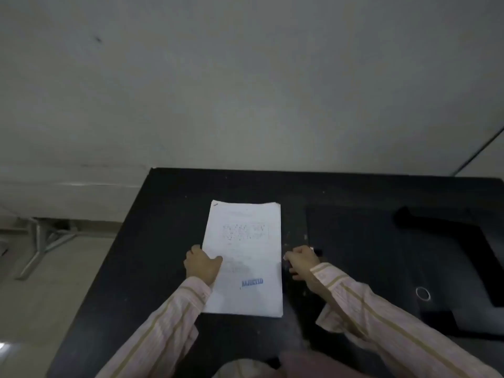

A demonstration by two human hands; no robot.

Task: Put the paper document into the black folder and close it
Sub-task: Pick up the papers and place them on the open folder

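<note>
A white paper document [245, 241] with a blue stamp near its lower right lies flat on the black table [163, 227]. My left hand [201, 264] grips the document's left edge, thumb on top of the sheet. My right hand [301, 261] rests on the table just right of the document's right edge, fingers loosely curled, with nothing visibly in them. The black folder [354, 255] lies shut and flat to the right of that hand, hard to tell apart from the dark tabletop.
A black angular object [458, 241] and a small metal ring [423, 293] sit on the table's right side. The table's left edge drops to a pale floor, where a grey metal frame [46, 241] stands. A plain wall is behind.
</note>
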